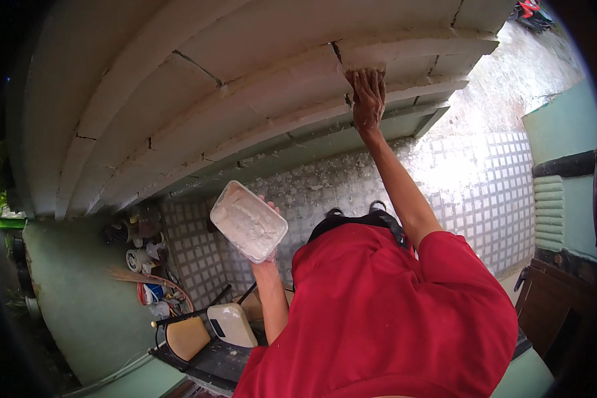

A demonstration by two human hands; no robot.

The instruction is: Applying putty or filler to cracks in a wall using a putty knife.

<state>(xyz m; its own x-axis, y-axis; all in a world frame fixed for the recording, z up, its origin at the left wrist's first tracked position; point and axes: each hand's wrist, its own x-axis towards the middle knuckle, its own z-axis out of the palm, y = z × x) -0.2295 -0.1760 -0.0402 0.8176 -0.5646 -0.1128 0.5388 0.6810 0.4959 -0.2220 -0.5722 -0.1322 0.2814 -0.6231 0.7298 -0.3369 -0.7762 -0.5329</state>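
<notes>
A plain red shirt (385, 312) blazes against a floor (507, 179) checked in pale squares and grey lines; the paste (245, 219) is pinkish-white, its tub (276, 243) white, the wall (86, 292) pale green, the shaded ribbed panelling (272, 79) apparently off-white.

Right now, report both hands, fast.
Left hand: holding the white tub of pale paste.
Right hand: raised to the pale panel; grip cannot be told.

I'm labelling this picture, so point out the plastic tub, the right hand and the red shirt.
Plastic tub (235, 237): head view, on its lower-left rim.
Right hand (369, 101): head view, on the back of the hand.
Red shirt (378, 305): head view, middle of the visible cloth.
</notes>
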